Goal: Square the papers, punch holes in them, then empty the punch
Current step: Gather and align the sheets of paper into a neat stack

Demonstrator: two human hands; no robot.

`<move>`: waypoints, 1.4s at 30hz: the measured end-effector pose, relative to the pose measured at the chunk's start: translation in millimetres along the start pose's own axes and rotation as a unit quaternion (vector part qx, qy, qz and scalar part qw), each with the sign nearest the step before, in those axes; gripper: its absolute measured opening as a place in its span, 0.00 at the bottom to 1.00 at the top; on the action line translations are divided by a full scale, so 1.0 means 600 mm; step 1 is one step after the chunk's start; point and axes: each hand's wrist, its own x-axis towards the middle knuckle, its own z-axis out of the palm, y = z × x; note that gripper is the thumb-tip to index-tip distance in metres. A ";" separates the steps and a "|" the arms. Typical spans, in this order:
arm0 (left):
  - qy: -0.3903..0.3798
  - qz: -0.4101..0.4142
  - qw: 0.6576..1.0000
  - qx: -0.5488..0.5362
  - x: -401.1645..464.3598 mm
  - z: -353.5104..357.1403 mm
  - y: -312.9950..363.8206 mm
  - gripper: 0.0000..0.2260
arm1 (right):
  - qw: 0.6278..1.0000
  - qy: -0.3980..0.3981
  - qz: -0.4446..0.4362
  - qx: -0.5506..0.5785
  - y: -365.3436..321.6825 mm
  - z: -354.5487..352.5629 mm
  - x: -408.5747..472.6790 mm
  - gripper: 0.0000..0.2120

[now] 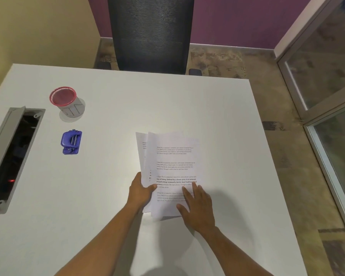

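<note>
On table (112, 196): papers (172, 168) unsquared; mesh cup (67, 102) apparently empty; punch (71, 142)

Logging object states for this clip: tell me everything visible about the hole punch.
The hole punch is a small blue desk punch, seemingly plastic, with two metal strips showing on its top. It sits flat on the white table, just in front of the red-rimmed mesh cup and beside the open cable tray. Nothing touches it; both hands are away at the papers.
</note>
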 end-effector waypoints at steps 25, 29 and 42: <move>-0.197 0.216 0.926 0.238 -0.160 -0.123 0.183 0.25 | 0.516 -0.119 0.143 0.836 -0.046 -0.065 -0.018 0.20; -0.147 0.223 0.925 0.270 -0.166 -0.132 0.188 0.22 | 0.504 -0.099 0.120 0.850 -0.029 -0.076 -0.023 0.23; -0.045 0.215 0.944 0.245 -0.141 -0.118 0.117 0.25 | 0.593 -0.013 0.073 0.802 0.023 -0.192 -0.028 0.26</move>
